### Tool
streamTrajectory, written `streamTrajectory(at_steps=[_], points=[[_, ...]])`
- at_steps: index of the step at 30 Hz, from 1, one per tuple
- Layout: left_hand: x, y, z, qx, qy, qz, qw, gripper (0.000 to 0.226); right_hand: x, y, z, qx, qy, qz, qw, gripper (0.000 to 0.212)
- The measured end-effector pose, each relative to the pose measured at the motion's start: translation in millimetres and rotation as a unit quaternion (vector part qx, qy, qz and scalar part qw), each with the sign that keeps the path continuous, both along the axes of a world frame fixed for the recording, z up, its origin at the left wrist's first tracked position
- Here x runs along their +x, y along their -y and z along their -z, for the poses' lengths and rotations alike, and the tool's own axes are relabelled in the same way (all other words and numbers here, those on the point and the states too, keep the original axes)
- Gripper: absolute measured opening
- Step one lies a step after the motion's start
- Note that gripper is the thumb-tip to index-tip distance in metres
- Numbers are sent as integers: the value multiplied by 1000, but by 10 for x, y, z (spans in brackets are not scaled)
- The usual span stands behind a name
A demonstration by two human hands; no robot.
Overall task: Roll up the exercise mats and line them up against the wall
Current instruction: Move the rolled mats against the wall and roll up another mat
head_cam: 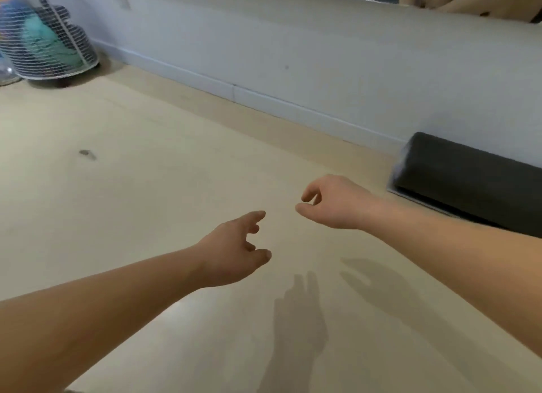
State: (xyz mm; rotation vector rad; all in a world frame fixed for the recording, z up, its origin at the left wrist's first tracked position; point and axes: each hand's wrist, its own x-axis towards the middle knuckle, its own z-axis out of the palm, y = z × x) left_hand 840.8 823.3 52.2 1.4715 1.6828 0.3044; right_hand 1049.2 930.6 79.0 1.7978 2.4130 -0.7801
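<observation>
Against the wall (322,55), right of both hands, lies one rolled dark mat (469,175); left hand (231,252) and right hand (337,202) hang empty, fingers loosely spread; likely soft, springy foam; grip both roll ends.

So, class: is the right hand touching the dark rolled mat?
Apart. The head view shows bare floor between the right hand and the mat, which lies along the wall.

White mesh basket (55,45) of coloured items in far left corner; dark smudge (87,154) on floor (146,205)
</observation>
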Motion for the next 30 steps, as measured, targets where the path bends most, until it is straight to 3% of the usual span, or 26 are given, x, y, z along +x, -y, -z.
streamTrajectory(at_steps=[6,12,14,17,20,24,27,30], points=[[-1480,964,168,-4,-8,-192,981,80,-2001,489,8,-46,-51,-116,991,25],[-2381,1799,341,6,-31,-326,945,77,-3363,1452,577,-107,-40,-231,966,45],[-2595,2138,305,18,-59,-357,932,74,-3569,1806,712,-143,-91,-229,959,47],[-2904,2637,190,26,-167,-394,903,68,-3804,2215,806,-180,-103,-286,935,49],[-3135,3054,171,-43,-266,-466,843,74,-3951,2548,849,-249,-138,-316,905,55],[-3094,3282,248,-133,-83,-643,749,83,-3974,2780,968,-241,-130,-345,898,84],[-2984,3240,350,-125,-102,-651,742,83,-3930,2754,1029,-268,-126,-349,889,112],[-2933,3058,335,-100,-158,-631,753,62,-3879,2670,1080,-284,-119,-344,887,133]])
